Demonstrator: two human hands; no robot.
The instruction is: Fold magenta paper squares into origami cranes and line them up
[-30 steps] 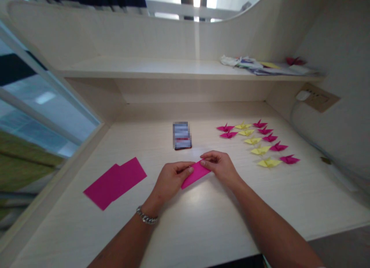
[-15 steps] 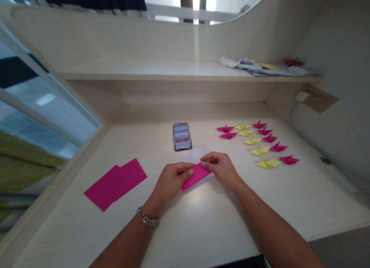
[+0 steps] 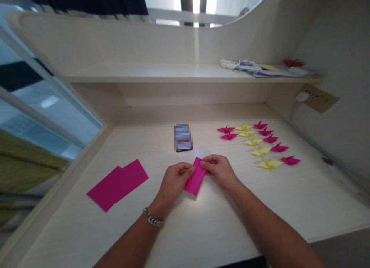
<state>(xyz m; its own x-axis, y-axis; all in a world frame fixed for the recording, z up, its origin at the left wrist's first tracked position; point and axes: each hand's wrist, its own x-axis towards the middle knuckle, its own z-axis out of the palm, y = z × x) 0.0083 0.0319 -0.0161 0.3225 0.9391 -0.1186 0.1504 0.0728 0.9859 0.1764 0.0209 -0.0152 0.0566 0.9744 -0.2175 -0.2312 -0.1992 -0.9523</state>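
A folded pink paper strip is held between both hands above the desk. My left hand pinches its left edge, thumb on top and fingers curled beneath. On the opposite edge, near the top, my right hand grips it between thumb and fingers. The fingertips under the paper are hidden. To the left lie flat pink paper sheets, overlapping one another. Rows of small folded paper cranes stand to the right, several yellow cranes and several pink cranes.
A phone lies behind the hands. Papers sit on the shelf at the back. A white plug with a cable is in the wall socket at right. A dark object shows at the front edge.
The pink paper strip has been turned from a slanted position to a more upright one, with both hands still on it. The view has shifted slightly.
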